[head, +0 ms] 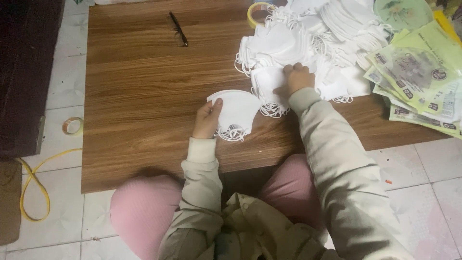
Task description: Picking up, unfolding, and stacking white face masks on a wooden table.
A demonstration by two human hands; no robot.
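Bottom of frame, nearest: cream jacket point(250, 226) with two sleeves, two knees in pink trousers point(139, 207) tucked under the near edge of one low wooden table point(144, 96).

Two hands seen. Left hand point(208, 118), centre of frame: closed on a small stack of white face masks point(237, 111), thumb on top, fingers beneath. Right hand point(297, 78), just right of centre and higher: curled, fingertips pressing down on the nearest mask of the pile point(308, 43); whether pinching one, cannot tell.

Held stack: folded flat, rounded fan shape, plain white, smooth curved top edge toward upper frame; thin white ear loops bunched and hanging at the lower edge. Number of masks in stack not countable. Rests partly on the table, touching the near edge of the pile at its right.

Pile: upper right of frame, loose heap of many white masks, too tangled to count, loops sticking out around the border.

Far right: overlapping pale green flat packets point(418, 77), at least four visible, fanned out and running off the table's right edge.

Top centre: one pair of dark-rimmed glasses point(178, 30), folded, alone on bare wood. One roll of yellowish tape point(260, 13) at the top, touching the pile.

Left of frame, on the tiled floor point(62, 86): second tape roll point(72, 126), one yellow strap point(33, 185) looped below it.
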